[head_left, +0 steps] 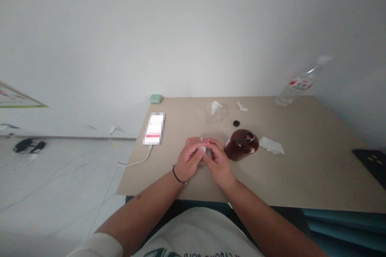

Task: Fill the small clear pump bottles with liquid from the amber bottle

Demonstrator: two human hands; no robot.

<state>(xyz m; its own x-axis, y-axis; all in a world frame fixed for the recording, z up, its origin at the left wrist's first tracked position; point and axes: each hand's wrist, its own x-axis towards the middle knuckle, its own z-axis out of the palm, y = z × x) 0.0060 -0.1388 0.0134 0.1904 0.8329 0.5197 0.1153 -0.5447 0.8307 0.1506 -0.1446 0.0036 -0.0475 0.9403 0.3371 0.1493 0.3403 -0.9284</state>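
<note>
Bottle (240,147), brown, stands right of my left hand (189,160) and right hand (220,162), both clamping fingers on a whitish piece (202,149).

I've got a phone (154,128) left of the fingers (194,143), white cable (135,164) in its near end. Green case (155,98): farther out, left of the fingers. Clear water bottle (297,84): far right, beyond them. I see a black flat object (372,164) well right of them, cut by frame.
</note>
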